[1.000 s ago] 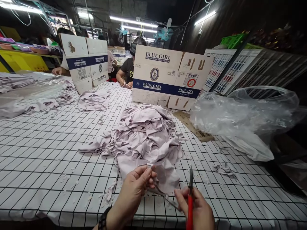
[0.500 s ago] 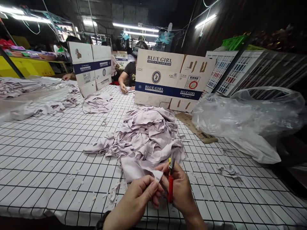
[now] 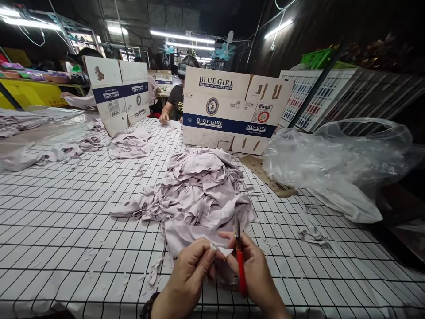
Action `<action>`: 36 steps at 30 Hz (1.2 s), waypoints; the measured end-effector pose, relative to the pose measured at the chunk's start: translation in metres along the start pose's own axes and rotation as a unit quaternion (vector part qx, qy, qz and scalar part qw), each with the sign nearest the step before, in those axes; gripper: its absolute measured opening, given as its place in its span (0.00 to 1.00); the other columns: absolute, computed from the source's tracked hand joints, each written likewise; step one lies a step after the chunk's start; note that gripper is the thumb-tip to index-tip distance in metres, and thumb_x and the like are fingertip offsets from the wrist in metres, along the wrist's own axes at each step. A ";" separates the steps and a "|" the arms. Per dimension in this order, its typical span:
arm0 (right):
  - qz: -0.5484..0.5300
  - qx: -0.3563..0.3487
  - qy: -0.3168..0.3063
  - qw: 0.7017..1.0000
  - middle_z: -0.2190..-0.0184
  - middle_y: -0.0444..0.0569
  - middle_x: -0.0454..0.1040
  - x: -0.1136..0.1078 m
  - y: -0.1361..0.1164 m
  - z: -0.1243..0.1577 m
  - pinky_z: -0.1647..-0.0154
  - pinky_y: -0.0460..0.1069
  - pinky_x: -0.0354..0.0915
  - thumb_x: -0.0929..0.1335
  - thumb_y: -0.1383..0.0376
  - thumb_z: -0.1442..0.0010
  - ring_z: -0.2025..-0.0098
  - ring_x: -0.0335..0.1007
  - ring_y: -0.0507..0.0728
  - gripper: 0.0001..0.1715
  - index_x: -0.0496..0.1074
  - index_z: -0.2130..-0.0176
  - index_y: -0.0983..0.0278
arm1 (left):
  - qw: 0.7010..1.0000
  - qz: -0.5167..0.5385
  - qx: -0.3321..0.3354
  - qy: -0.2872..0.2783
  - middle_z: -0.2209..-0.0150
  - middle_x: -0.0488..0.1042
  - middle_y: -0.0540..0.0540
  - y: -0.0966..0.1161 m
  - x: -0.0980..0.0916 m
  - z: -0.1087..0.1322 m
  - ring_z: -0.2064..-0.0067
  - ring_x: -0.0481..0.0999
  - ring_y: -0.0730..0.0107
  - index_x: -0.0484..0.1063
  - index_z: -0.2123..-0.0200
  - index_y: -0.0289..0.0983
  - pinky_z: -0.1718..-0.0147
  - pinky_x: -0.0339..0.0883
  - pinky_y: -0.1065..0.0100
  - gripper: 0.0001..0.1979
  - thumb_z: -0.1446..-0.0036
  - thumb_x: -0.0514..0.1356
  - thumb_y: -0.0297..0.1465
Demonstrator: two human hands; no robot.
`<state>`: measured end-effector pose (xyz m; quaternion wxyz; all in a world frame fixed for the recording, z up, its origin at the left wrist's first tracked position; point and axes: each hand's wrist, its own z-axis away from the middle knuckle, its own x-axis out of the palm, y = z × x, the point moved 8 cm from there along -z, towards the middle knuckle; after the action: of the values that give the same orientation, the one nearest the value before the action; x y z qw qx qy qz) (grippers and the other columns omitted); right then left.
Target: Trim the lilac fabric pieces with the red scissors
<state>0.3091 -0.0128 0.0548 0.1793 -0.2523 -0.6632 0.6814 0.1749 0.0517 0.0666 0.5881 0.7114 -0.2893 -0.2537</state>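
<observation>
My left hand [image 3: 189,274] is closed, thumb and fingers pinching the edge of a pale lilac fabric piece [image 3: 186,237] whose small light corner points toward my right hand. My right hand [image 3: 254,272] is wrapped around a pair of scissors with red handles [image 3: 241,270], blades pointing up and away from me. Its fingertips are close to the fabric corner; whether they touch it I cannot tell. Just beyond both hands rises a heap of the same lilac fabric [image 3: 202,186]. Part of the held piece below my hands is blurred.
A cardboard sheet [image 3: 229,104] stands behind the heap, another cardboard panel [image 3: 116,95] further left. Clear plastic bags [image 3: 332,155] lie at the right. Small white scraps dot the checked tablecloth [image 3: 83,199]. A co-worker's hand [image 3: 164,117] shows across the table.
My view has shifted slightly. The scissors have tilted and come a little nearer to me, and the fabric corner now points right instead of up. Pale cloth now shows behind the left cardboard panel.
</observation>
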 end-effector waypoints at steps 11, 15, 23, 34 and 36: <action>0.342 -0.037 -0.059 0.937 0.74 0.42 0.71 -0.019 -0.023 0.027 0.72 0.48 0.62 0.74 0.60 0.55 0.73 0.66 0.56 0.13 0.67 0.71 0.58 | 0.996 -0.072 0.027 -0.043 0.72 0.64 0.49 -0.003 0.006 -0.003 0.69 0.65 0.70 0.65 0.71 0.37 0.68 0.60 0.71 0.16 0.32 0.48 0.36; 0.380 -0.015 -0.086 0.921 0.73 0.42 0.70 -0.012 -0.022 0.025 0.72 0.47 0.61 0.72 0.61 0.52 0.72 0.66 0.55 0.12 0.65 0.72 0.59 | 0.993 -0.080 0.045 -0.068 0.71 0.64 0.49 -0.002 0.009 -0.003 0.68 0.64 0.69 0.65 0.69 0.37 0.68 0.59 0.70 0.15 0.31 0.47 0.35; 0.415 -0.034 -0.107 0.903 0.75 0.42 0.69 -0.008 -0.028 0.024 0.73 0.47 0.59 0.70 0.60 0.50 0.73 0.64 0.54 0.11 0.63 0.73 0.59 | 0.990 -0.102 0.054 -0.075 0.70 0.64 0.49 -0.003 0.008 -0.001 0.68 0.64 0.69 0.65 0.68 0.37 0.69 0.58 0.71 0.14 0.32 0.47 0.35; 0.451 -0.081 -0.075 0.885 0.80 0.40 0.65 -0.007 -0.034 0.026 0.76 0.45 0.55 0.70 0.59 0.49 0.77 0.60 0.52 0.15 0.61 0.78 0.60 | 0.994 -0.066 0.029 -0.086 0.68 0.66 0.48 -0.002 0.010 -0.001 0.67 0.64 0.70 0.67 0.67 0.36 0.67 0.60 0.71 0.15 0.31 0.47 0.36; 0.460 -0.100 -0.067 0.880 0.80 0.40 0.65 -0.008 -0.034 0.026 0.76 0.45 0.54 0.69 0.59 0.49 0.77 0.60 0.51 0.15 0.60 0.78 0.60 | 0.994 -0.054 0.025 -0.087 0.68 0.66 0.48 -0.003 0.010 -0.001 0.67 0.65 0.70 0.68 0.67 0.36 0.67 0.60 0.71 0.15 0.31 0.48 0.36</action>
<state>0.2971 -0.0369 0.0890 -0.2253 -0.4996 -0.5478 0.6321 0.1831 0.0453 0.0635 0.5280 0.7156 -0.3067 -0.3391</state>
